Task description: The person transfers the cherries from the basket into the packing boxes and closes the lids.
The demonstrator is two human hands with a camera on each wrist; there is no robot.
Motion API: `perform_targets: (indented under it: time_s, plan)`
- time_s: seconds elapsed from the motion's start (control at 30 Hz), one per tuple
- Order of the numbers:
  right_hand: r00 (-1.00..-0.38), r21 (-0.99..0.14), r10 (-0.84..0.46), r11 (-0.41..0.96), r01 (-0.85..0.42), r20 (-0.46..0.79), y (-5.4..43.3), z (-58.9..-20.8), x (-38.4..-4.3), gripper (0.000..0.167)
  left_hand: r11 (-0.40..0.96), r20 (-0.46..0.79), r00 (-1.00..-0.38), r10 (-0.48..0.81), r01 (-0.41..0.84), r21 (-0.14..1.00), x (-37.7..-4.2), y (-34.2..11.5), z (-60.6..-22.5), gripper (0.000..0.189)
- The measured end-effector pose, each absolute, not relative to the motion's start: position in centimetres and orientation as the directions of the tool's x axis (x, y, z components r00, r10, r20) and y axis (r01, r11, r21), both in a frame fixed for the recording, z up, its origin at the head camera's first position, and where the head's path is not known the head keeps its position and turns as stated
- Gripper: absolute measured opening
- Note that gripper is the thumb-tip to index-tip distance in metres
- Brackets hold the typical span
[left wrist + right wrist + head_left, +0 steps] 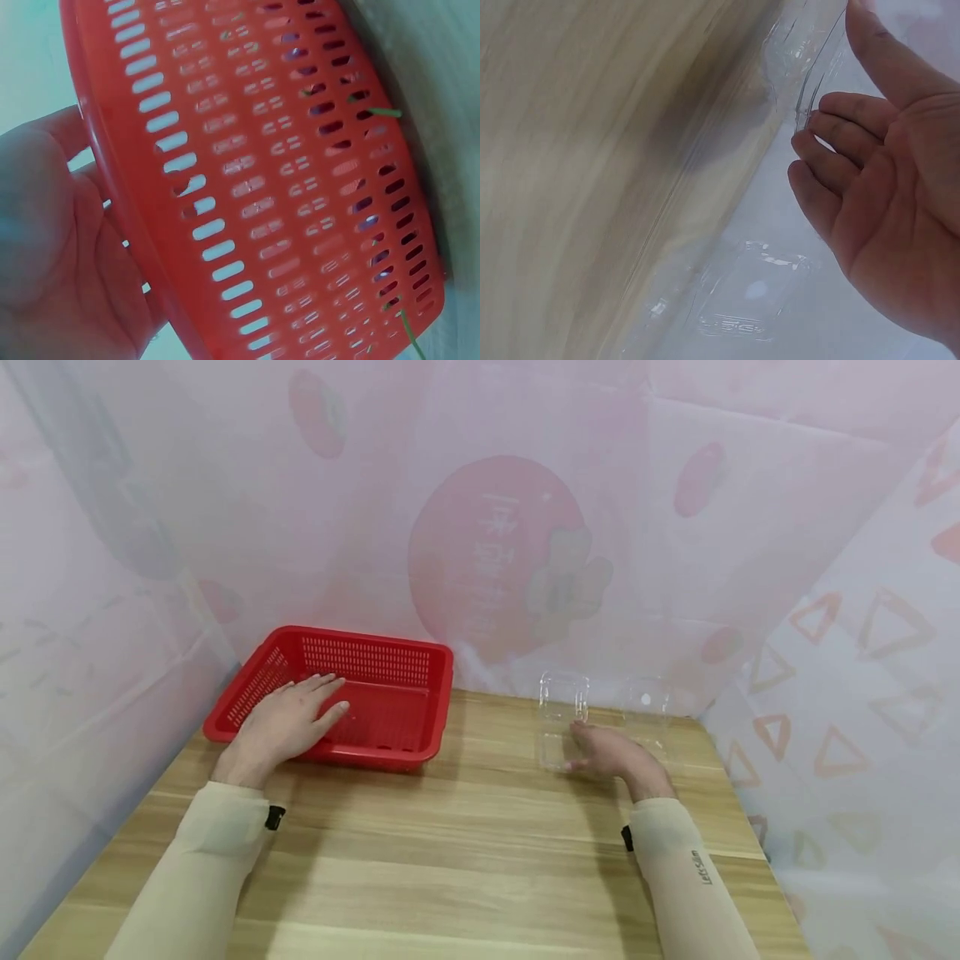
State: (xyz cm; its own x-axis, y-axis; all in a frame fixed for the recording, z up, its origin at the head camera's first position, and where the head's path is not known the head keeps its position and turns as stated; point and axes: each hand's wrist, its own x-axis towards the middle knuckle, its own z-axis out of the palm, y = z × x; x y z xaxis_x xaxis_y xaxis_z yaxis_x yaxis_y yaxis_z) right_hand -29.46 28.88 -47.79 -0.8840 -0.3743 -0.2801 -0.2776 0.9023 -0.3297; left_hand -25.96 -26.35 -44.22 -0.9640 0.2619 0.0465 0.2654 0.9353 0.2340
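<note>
My left hand reaches over the near left rim of a red slotted plastic basket, its fingers extended above the inside. The left wrist view shows the basket wall from outside, with thin green stems poking through the slots and purplish bits behind them. My right hand is at an opened clear plastic clamshell box, fingers slightly bent and thumb apart. In the right wrist view the fingertips of this hand are right at the edge of the clear box.
A second clear plastic box stands to the right, partly behind my right hand. Both boxes and the basket are on a wood-grain table, near its back edge. A printed pink cloth hangs behind, with more cloth at both sides.
</note>
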Motion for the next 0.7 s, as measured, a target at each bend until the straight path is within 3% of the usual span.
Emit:
perform_targets:
  time_s: [0.27, 0.7]
  plan:
    - [-0.894, -0.309, -0.343, 0.917, -0.252, -0.288, 27.7, -47.2, -29.4, 0.092, 0.939, -0.015, -0.971, 0.239, 0.227, 0.256, -28.1, -28.9, -44.3, 0.060]
    - [-0.895, -0.301, -0.320, 0.926, -0.226, -0.311, 27.3, -47.4, -29.4, 0.091, 0.927, -0.257, -0.933, 0.251, 0.156, 0.341, -30.6, -32.7, -46.1, 0.051]
